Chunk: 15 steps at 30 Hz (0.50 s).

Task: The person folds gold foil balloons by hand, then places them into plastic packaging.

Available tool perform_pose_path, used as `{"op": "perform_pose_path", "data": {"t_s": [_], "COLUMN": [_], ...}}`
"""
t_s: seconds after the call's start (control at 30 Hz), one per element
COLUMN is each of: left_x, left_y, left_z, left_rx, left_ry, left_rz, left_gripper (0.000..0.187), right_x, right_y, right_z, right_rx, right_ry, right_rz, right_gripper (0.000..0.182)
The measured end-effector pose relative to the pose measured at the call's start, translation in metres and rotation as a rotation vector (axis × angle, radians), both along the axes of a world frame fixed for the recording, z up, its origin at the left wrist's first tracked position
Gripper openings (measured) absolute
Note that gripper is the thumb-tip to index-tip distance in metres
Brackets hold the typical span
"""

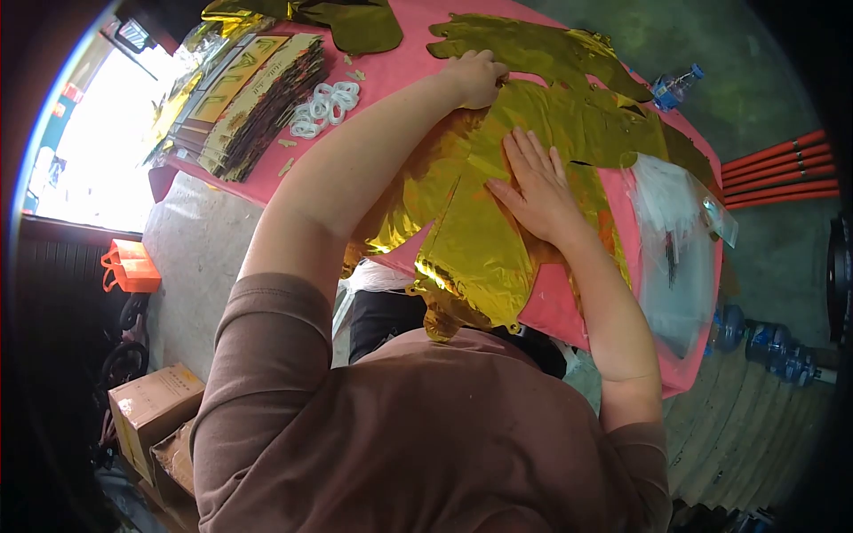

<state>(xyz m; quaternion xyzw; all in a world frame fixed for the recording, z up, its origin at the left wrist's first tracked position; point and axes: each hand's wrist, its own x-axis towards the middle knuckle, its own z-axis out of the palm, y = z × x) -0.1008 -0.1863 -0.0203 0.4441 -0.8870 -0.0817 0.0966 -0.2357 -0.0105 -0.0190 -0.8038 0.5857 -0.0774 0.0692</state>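
Gold foil sheets (484, 226) lie flattened and overlapping on the pink tabletop, their lower edge hanging over the near side. My left hand (477, 80) is at the upper part of the foil, its fingers curled down against it; what the fingertips hold is hidden. My right hand (538, 186) rests palm down on the middle of the foil, fingers stretched out. Beyond my left hand lies another gold foil piece (524, 53). Coiled white ribbons (325, 108) sit left of the foil, beside my left forearm.
Stacked printed cards (253, 98) lie at the table's left. Clear plastic bags (666, 266) cover the right edge of the pink table (551, 306). A small bottle (677, 87) stands at the upper right. Red poles (782, 169), cardboard boxes (155, 404) and an orange bag (133, 265) are around the table.
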Motion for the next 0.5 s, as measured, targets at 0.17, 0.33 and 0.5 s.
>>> {"op": "perform_pose_path", "data": {"t_s": [0.17,0.33,0.5], "left_x": [-0.0004,-0.0001,0.0004], "left_y": [0.0015,-0.0007,-0.0006], "left_z": [0.0012,-0.0019,-0.0036], "left_rx": [-0.002,-0.026,-0.028], "left_ry": [-0.021,-0.004,0.009], "left_rz": [-0.01,-0.005,-0.011], "left_gripper": [0.035,0.032,0.032], "right_x": [0.0039,0.0065,0.0087], "right_y": [0.0015,0.0015,0.0018], "right_z": [-0.0003,-0.0032,-0.0035], "right_rx": [-0.002,-0.025,-0.038], "right_ry": [-0.009,-0.012,0.003], "right_rz": [-0.031,-0.05,-0.062], "right_gripper": [0.07,0.07,0.07]}}
